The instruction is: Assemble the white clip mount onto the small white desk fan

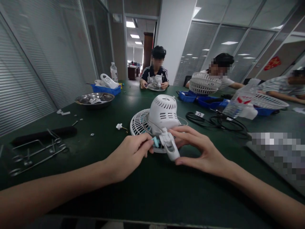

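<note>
A white fan motor housing (164, 111) with vent slots rests on a round white fan grille (138, 122) in front of me. From its near side juts a white neck bracket (169, 144). My right hand (200, 149) grips this bracket, thumb at its lower end and fingers along its right side. My left hand (133, 152) pinches a small light-blue plastic piece (156, 142) just left of the bracket; whether the two touch I cannot tell. A thin cable loops around the housing.
Metal wire stands (40, 152), a steel bowl (95, 99) and a blue tray (107, 89) lie to the left. A small white knob (119, 126) sits near the grille. Black cables (214, 122) and a plastic bottle (240, 100) are on the right. Several people sit around the table.
</note>
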### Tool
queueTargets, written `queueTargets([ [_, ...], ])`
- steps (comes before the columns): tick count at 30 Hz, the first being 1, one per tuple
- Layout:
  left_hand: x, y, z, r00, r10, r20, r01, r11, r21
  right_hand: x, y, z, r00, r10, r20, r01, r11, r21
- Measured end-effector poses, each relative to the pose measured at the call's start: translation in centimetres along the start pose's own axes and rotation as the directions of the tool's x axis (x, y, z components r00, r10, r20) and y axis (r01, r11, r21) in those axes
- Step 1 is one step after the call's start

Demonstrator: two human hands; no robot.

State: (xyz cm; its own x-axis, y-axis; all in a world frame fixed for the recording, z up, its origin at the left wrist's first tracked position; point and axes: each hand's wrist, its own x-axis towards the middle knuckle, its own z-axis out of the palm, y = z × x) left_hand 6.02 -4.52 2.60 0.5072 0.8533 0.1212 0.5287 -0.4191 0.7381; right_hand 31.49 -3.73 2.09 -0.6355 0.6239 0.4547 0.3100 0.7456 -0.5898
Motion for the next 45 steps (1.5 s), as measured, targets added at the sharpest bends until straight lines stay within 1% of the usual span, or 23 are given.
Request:
queueTargets([
  [3, 0.3, -0.6, 0.0, 0.992, -0.099, 0.073, 0.116, 0.952, -0.284, 0.3, 0.1, 0.1, 0.999, 0.021, 0.027, -0.021, 1.0, -0.01],
  [6, 0.8, -0.9, 0.3, 0.951, -0.102, 0.292, 0.26, 0.775, -0.576, 0.4, 0.1, 0.3, 0.999, 0.026, 0.047, -0.025, 1.0, -0.011],
  [8, 1.1, -1.0, 0.4, 0.906, -0.047, 0.421, 0.346, 0.654, -0.673, 0.4, 0.0, 0.5, 0.998, 0.037, 0.058, -0.037, 0.999, 0.005],
  [9, 1.2, -1.0, 0.3, 0.892, -0.017, 0.452, 0.359, 0.633, -0.685, 0.4, 0.0, 0.6, 0.997, 0.045, 0.056, -0.046, 0.999, 0.02],
  [10, 1.1, -1.0, 0.2, 0.889, 0.001, 0.457, 0.347, 0.649, -0.677, 0.4, 0.0, 0.7, 0.997, 0.055, 0.047, -0.056, 0.998, 0.037],
  [11, 1.1, -0.9, 0.0, 0.898, 0.01, 0.44, 0.305, 0.705, -0.64, 0.4, -0.1, 0.8, 0.998, 0.062, 0.033, -0.063, 0.997, 0.052],
  [12, 0.9, -0.8, -0.3, 0.917, 0.015, 0.399, 0.23, 0.797, -0.558, 0.3, -0.1, 0.9, 0.998, 0.066, 0.019, -0.068, 0.996, 0.064],
  [13, 0.7, -0.8, -0.7, 0.942, 0.024, 0.336, 0.125, 0.901, -0.416, 0.3, -0.1, 1.0, 0.998, 0.069, 0.008, -0.069, 0.995, 0.068],
  [14, 0.5, -0.7, -1.2, 0.964, 0.05, 0.26, 0.005, 0.978, -0.207, 0.3, -0.1, 1.1, 0.998, 0.069, 0.007, -0.069, 0.996, 0.062],
  [15, 0.3, -0.7, -1.8, 0.979, 0.098, 0.177, -0.107, 0.993, 0.04, 0.3, -0.1, 1.2, 0.997, 0.071, 0.015, -0.072, 0.996, 0.047],
  [16, 0.2, -0.7, -2.5, 0.982, 0.158, 0.105, -0.181, 0.946, 0.267, 0.3, -0.1, 1.3, 0.997, 0.075, 0.028, -0.076, 0.997, 0.027],
  [17, 0.2, -0.8, -3.4, 0.978, 0.204, 0.051, -0.206, 0.873, 0.442, 0.3, -0.2, 1.3, 0.996, 0.08, 0.043, -0.081, 0.997, 0.007],
  [18, 0.2, -1.1, -4.3, 0.973, 0.229, -0.015, -0.184, 0.821, 0.54, 0.3, -0.3, 1.3, 0.995, 0.085, 0.059, -0.085, 0.996, -0.011],
  [19, 0.4, -1.4, -5.3, 0.972, 0.223, -0.079, -0.135, 0.8, 0.584, 0.3, -0.4, 1.3, 0.993, 0.09, 0.073, -0.089, 0.996, -0.026],
  [21, 0.8, -2.2, -7.2, 0.969, 0.183, -0.168, -0.032, 0.763, 0.646, 0.3, -0.6, 1.3, 0.991, 0.098, 0.094, -0.093, 0.994, -0.048],
  [22, 1.0, -2.7, -8.0, 0.972, 0.159, -0.172, 0.001, 0.733, 0.68, 0.3, -0.7, 1.2, 0.99, 0.098, 0.103, -0.093, 0.994, -0.057],
  [25, 1.5, -4.0, -9.3, 0.997, 0.052, -0.06, 0.009, 0.683, 0.73, 0.3, -0.8, 1.0, 0.989, 0.097, 0.109, -0.089, 0.993, -0.08],
  [28, 1.7, -4.7, -9.1, 0.999, -0.004, 0.033, -0.02, 0.706, 0.708, 0.3, -0.6, 0.9, 0.991, 0.079, 0.104, -0.067, 0.992, -0.109],
  [34, 1.8, -4.8, -7.6, 0.995, -0.038, 0.092, -0.034, 0.743, 0.669, 0.1, -0.3, 1.0, 0.995, 0.061, 0.085, -0.052, 0.993, -0.105],
  [38, 1.8, -4.4, -7.5, 0.997, -0.012, 0.08, -0.047, 0.723, 0.689, -0.2, -0.4, 0.8, 0.995, 0.073, 0.068, -0.071, 0.997, -0.035],
  [41, 1.6, -3.8, -7.7, 0.998, 0.065, -0.01, -0.04, 0.723, 0.689, -0.6, -1.4, 0.9, 0.982, 0.097, 0.163, -0.084, 0.992, -0.089],
  [43, 1.2, -3.0, -7.7, 0.99, 0.13, -0.058, -0.067, 0.789, 0.611, -0.7, -2.2, 1.1, 0.965, 0.089, 0.246, -0.044, 0.982, -0.184],
  [45, 0.7, -1.9, -7.6, 0.983, 0.167, -0.079, -0.116, 0.89, 0.442, -0.6, -2.9, 1.5, 0.959, 0.076, 0.273, 0.004, 0.96, -0.28],
])
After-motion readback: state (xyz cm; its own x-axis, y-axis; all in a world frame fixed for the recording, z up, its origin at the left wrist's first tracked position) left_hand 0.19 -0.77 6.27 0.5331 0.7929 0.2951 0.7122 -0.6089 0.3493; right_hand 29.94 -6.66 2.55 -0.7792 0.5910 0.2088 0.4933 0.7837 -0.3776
